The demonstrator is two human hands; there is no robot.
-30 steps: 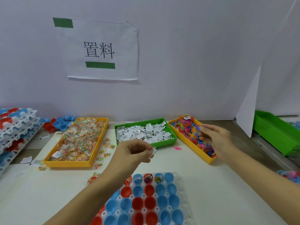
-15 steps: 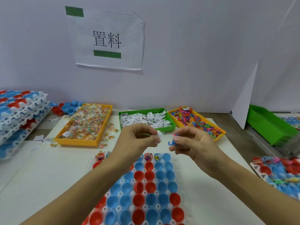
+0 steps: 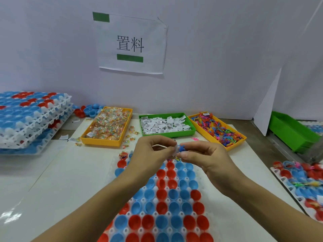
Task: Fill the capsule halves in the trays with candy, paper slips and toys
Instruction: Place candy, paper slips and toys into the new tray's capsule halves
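Note:
A white tray (image 3: pixel 208 186) of red and blue capsule halves lies in front of me. Above its far end my two hands meet. My left hand (image 3: pixel 153 152) pinches a white paper slip (image 3: pixel 174 151). My right hand (image 3: pixel 208 155) pinches a small blue toy (image 3: pixel 180 147) right beside the slip. Further back stand a yellow tray of wrapped candy (image 3: pixel 106 125), a green tray of paper slips (image 3: pixel 166 125) and a yellow tray of coloured toys (image 3: pixel 218 131). A few capsule halves at the tray's far left hold candy (image 3: pixel 123 155).
Stacked trays of capsule halves (image 3: pixel 31 117) stand at the left, with loose halves (image 3: pixel 88 109) behind. A tray of filled halves (image 3: pixel 304 182) lies at the right edge, and empty green bins (image 3: pixel 291 130) sit beyond it. Loose candies (image 3: pixel 132 131) lie between the trays. A white wall closes the back.
My right hand came back from the toy tray holding a blue toy and now meets my left hand over the capsule tray. The view tilted down.

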